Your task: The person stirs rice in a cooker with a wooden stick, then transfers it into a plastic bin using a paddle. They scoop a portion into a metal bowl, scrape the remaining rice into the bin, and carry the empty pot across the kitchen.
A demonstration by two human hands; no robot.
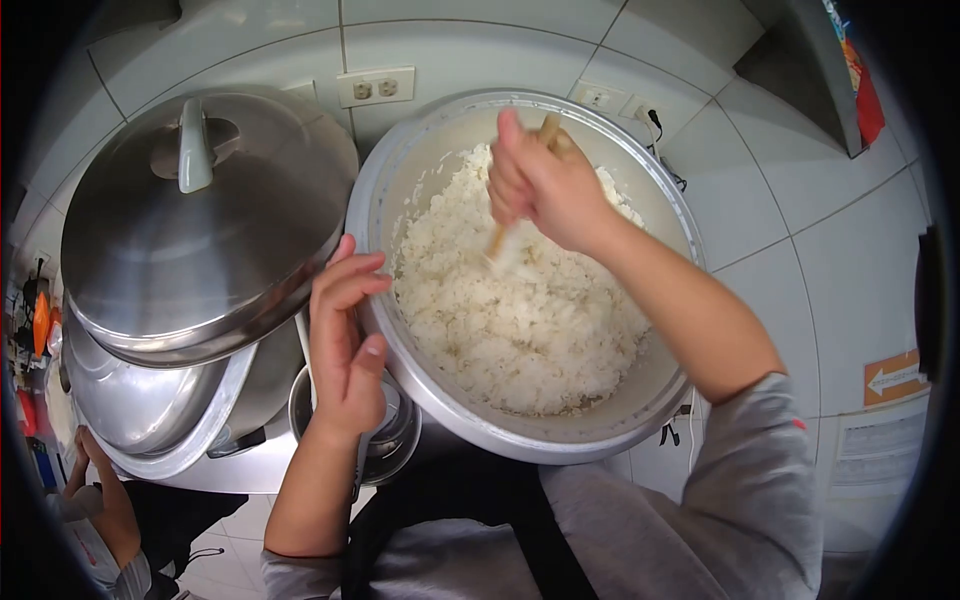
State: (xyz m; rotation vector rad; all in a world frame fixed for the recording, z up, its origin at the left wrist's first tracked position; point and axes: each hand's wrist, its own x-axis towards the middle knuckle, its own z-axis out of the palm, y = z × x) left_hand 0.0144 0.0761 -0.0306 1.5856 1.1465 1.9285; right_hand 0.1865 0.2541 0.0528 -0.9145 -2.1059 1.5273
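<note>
A large metal pot [470,435] holds a mound of cooked white rice [530,335]. My right hand [545,190] is closed around the wooden handle of a rice paddle [497,243], held over the middle of the pot. The paddle's lower end meets the rice and is blurred, so its blade cannot be made out. At the pot's left side, my left hand [345,335] is open with fingers apart, close against the outer rim and holding nothing.
A big steel lid [260,215] with a pale handle sits left of the pot, above another metal lid [150,400]. Steel bowls [392,455] stand below my left hand. Wall outlets [376,87] and a cable [655,135] are behind. Another person's arm [112,500] shows at lower left.
</note>
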